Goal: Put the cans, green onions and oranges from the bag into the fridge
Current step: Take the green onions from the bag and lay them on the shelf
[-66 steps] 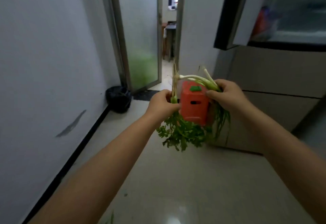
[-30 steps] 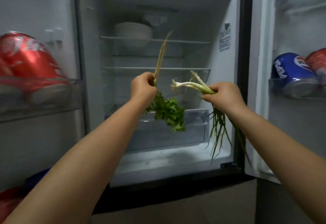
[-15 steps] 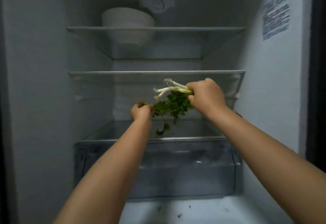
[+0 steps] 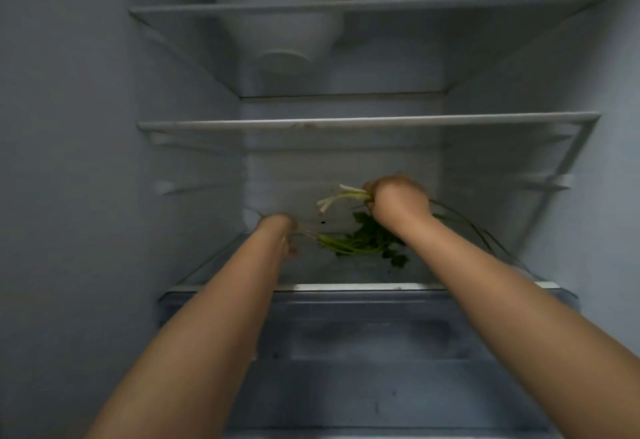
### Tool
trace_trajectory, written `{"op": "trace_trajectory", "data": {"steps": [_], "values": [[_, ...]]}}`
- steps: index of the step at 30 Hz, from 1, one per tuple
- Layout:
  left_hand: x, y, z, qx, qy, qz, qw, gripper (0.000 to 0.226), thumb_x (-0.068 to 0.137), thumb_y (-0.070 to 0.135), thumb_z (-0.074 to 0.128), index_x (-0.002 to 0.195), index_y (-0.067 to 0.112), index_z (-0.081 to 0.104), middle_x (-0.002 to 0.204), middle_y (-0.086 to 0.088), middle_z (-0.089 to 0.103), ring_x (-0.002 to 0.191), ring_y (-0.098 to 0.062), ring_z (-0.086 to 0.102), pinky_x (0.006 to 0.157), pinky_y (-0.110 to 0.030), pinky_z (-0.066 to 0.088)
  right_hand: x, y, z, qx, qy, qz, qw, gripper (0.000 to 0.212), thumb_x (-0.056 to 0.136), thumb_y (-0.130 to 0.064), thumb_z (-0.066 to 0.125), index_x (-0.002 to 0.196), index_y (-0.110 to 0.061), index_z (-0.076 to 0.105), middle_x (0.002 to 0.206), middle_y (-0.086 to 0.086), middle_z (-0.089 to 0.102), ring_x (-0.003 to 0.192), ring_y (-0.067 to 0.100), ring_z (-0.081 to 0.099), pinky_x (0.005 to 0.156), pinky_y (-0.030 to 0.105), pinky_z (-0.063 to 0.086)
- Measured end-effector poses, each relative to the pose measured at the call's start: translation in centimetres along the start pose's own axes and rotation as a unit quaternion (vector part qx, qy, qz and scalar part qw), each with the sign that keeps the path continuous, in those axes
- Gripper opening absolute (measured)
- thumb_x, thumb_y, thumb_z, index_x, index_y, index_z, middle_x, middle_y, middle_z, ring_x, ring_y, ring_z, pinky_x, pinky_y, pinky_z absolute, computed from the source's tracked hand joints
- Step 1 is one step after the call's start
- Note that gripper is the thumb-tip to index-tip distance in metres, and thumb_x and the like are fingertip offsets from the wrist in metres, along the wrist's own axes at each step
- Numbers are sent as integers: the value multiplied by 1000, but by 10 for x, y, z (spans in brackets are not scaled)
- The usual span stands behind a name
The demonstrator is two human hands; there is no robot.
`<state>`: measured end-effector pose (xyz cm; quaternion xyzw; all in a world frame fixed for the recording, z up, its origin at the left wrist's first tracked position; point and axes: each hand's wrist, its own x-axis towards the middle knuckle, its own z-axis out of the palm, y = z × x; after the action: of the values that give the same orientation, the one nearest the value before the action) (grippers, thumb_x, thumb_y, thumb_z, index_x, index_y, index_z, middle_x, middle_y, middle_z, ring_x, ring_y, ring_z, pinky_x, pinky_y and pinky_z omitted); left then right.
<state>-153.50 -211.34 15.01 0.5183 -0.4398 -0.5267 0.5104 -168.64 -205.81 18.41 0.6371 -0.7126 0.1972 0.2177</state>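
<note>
Both my arms reach into the open fridge above its lowest glass shelf [image 4: 311, 287]. My right hand [image 4: 398, 201] grips a bunch of green onions [image 4: 341, 196]; their white ends stick out to the left and thin green leaves trail behind my wrist to the right. My left hand [image 4: 277, 231] holds the pale root end of a bunch of leafy green herbs [image 4: 363, 243], which lies on that shelf under my right hand. No cans, oranges or bag are in view.
A white bowl [image 4: 280, 16] stands on the top glass shelf [image 4: 367, 2]. A second glass shelf [image 4: 367, 122] runs above my hands. Below the lowest shelf is a clear crisper drawer [image 4: 363, 352]. Fridge walls close in left and right.
Both hands have gone deeper and lower into the fridge. The leafy herbs now lie on the lowest shelf. Before that I turned from the hallway to the open fridge.
</note>
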Motion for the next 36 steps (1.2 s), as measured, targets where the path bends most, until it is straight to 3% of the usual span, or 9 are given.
{"op": "trace_trajectory", "data": {"steps": [7, 11, 15, 19, 24, 27, 30, 33, 36], "values": [[0, -13, 23, 118, -74, -20, 990, 29, 98, 18, 49, 72, 6, 42, 67, -9, 37, 54, -16, 37, 51, -25, 44, 2, 11, 0, 87, 9, 40, 995, 25, 94, -20, 46, 114, -16, 61, 120, 14, 60, 110, 30, 56, 82, 30, 47], [10, -15, 60, 140, -76, 47, 986, 38, 100, 19, 43, 134, 4, 46, 132, -15, 54, 91, -14, 39, 98, -31, 44, -13, 36, -6, 240, 65, 89, 964, 25, 90, -21, 56, 110, -8, 65, 109, 18, 68, 103, 32, 61, 81, 30, 49], [31, -16, 79, 163, -56, 59, 983, 42, 99, 19, 42, 135, -3, 44, 104, -9, 55, 87, -21, 48, 88, -30, 44, -33, 61, -10, 294, 81, 116, 945, 26, 90, -21, 58, 103, -1, 67, 97, 21, 68, 99, 30, 62, 71, 22, 36], [38, -14, 83, 197, 1, 69, 978, 44, 98, 26, 45, 134, 2, 46, 138, -13, 50, 120, -26, 54, 99, -32, 44, -50, 76, -3, 332, 88, 150, 927, 25, 86, -21, 63, 87, 3, 71, 74, 15, 59, 76, 24, 55, 66, 25, 34], [17, 5, 69, 221, 52, 154, 961, 44, 97, 16, 45, 137, -1, 36, 143, -19, 43, 130, -33, 45, 104, -36, 39, -39, 76, 2, 430, 104, 219, 870, 18, 82, -17, 69, 78, 1, 70, 62, 9, 57, 70, 20, 55, 57, 31, 39], [-1, 21, 37, 351, 103, 293, 883, 32, 98, 19, 46, 123, 0, 43, 126, -22, 55, 115, -37, 54, 91, -39, 45, -19, 54, 5, 568, 92, 255, 777, 11, 80, -9, 70, 82, 2, 66, 73, 9, 63, 66, 16, 60, 59, 26, 48], [-6, 26, 4, 484, 123, 377, 780, 25, 96, 17, 47, 117, 2, 46, 121, -22, 55, 106, -38, 56, 83, -40, 46, -1, 15, 20, 703, -25, 272, 657, 30, 85, -3, 62, 60, -10, 47, 28, -4, 52, 22, 3, 44, 25, 9, 30], [-10, 25, -26, 597, 159, 402, 676, 27, 96, 9, 44, 123, 5, 45, 128, -20, 49, 105, -39, 56, 79, -42, 47, 9, -27, 29, 806, -119, 276, 510, 33, 93, -4, 50, 61, -7, 43, 45, 9, 51, 41, 15, 50, 21, 13, 35], [-11, 30, -49, 573, 193, 401, 689, 34, 96, 7, 42, 130, 4, 44, 133, -24, 46, 107, -42, 56, 83, -45, 47, 14, -59, 25, 890, -147, 253, 350, 36, 97, -7, 43, 62, -2, 42, 39, 14, 52, 32, 19, 52, 24, 21, 41]]}}
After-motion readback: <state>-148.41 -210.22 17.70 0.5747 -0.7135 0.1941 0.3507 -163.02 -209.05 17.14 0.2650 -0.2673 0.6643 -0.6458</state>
